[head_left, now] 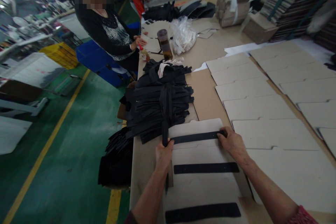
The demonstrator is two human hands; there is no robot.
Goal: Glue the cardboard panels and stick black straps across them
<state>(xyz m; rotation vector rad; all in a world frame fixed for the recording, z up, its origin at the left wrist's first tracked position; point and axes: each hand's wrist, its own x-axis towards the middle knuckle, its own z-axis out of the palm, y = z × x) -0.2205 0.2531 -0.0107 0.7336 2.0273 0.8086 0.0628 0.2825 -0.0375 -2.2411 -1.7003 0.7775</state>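
Between my two hands a black strip (195,137) lies across a beige board (201,125). My left hand (164,155) pinches the strip's left end, and what looks like another dark strip (165,133) stands up by its fingers. On the strip's right end, my right hand (232,142) closes its thumb and fingers. Nearer to me, two more black strips, a middle one (206,168) and a front one (203,212), lie across overlapping boards. Just beyond my left hand is a big pile of black strips (157,108).
Rows of overlapping beige boards (262,126) cover the table's right side. A jar of dark liquid (165,43) and a clear plastic bag (183,36) stand further back. Across the corner, a person (107,31) handles a pale piece. A box of black pieces (115,161) sits at the left edge.
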